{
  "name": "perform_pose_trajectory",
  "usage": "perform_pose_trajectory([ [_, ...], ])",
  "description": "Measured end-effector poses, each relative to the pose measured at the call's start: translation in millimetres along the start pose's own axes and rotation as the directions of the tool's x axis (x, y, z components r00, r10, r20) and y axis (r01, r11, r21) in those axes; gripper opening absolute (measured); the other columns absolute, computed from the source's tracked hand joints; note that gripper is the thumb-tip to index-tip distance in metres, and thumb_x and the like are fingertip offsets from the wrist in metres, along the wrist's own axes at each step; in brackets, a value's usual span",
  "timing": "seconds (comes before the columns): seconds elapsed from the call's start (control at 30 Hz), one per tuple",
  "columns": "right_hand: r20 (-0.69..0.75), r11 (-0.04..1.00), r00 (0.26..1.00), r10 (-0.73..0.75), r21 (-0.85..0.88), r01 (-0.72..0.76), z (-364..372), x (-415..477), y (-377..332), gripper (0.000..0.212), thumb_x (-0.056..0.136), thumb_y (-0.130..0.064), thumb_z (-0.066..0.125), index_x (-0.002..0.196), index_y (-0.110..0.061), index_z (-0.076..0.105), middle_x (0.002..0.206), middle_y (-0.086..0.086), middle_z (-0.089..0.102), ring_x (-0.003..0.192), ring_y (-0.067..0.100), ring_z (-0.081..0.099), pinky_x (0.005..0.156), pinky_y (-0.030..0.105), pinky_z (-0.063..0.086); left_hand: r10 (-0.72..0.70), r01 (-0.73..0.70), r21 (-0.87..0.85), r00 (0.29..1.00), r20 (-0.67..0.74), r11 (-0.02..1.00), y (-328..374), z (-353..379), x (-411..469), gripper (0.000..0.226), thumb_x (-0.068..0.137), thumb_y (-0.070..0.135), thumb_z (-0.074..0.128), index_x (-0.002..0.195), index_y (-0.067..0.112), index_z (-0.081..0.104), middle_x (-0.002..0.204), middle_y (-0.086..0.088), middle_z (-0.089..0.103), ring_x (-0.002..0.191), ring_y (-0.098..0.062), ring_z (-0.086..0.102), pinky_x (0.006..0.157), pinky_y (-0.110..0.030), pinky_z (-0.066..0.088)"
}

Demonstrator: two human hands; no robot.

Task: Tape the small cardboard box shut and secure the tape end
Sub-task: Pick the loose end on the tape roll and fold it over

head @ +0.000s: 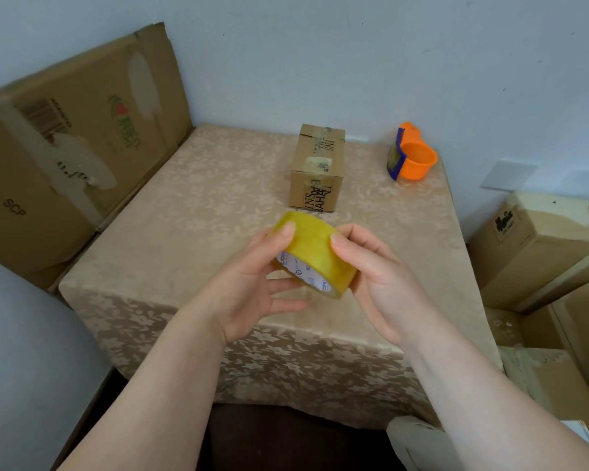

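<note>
The left hand (pixel 249 283) and right hand (pixel 381 283) grip the yellowish transparent tape roll (pixel 315 254) between them — the small brown cardboard box (pixel 317 168) stands beyond the fingertips. Better to find the loose end first — feel slowly round the surface.

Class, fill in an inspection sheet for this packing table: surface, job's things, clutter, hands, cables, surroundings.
Surface: table under a beige floral cloth.
Job's things: small cardboard box standing mid-table with old tape on top; yellow tape roll held above the near edge.
Clutter: orange tape dispenser at the far right corner.
Hands: left hand and right hand both grip the roll.
Cables: nothing seen.
Surroundings: large cardboard box leaning left; stacked cartons right; pale wall behind.
</note>
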State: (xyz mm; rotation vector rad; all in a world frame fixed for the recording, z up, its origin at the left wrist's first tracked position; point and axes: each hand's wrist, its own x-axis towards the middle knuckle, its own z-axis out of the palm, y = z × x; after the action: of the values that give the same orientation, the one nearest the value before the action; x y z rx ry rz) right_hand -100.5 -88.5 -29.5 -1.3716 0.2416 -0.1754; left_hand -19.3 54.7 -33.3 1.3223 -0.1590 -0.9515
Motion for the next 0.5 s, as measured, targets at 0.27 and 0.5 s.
perform_pose_trajectory([
  [0.27, -0.199, 0.990, 0.972, 0.128, -0.032, -0.137, 5, 1, -2, 0.024, 0.087, -0.024, 0.061, 0.063, -0.021, 0.066, 0.076, 0.001, 0.062, 0.078, 0.014, 0.058, 0.076, 0.034, 0.042, 0.644, -0.375, 0.844, 0.764, 0.046, 0.385, -12, 25, 0, 0.099, 0.046, 0.043, 0.083, 0.133, 0.041, 0.036, 0.127, 0.014, 0.038, 0.122, -0.010, 0.036, 0.098, -0.015, 0.027],
  [0.5, -0.223, 0.972, 0.946, 0.234, 0.026, -0.234, -1, 1, -6, 0.029, 0.084, -0.043, 0.060, 0.098, -0.020, 0.071, 0.100, 0.004, 0.074, 0.101, 0.022, 0.066, 0.097, 0.045, 0.048, 0.730, -0.413, 0.911, 0.630, 0.266, 0.024, -20, 33, 0, 0.105, 0.052, 0.039, 0.077, 0.142, 0.015, 0.028, 0.136, 0.001, 0.040, 0.125, -0.019, 0.031, 0.105, -0.007, 0.012],
])
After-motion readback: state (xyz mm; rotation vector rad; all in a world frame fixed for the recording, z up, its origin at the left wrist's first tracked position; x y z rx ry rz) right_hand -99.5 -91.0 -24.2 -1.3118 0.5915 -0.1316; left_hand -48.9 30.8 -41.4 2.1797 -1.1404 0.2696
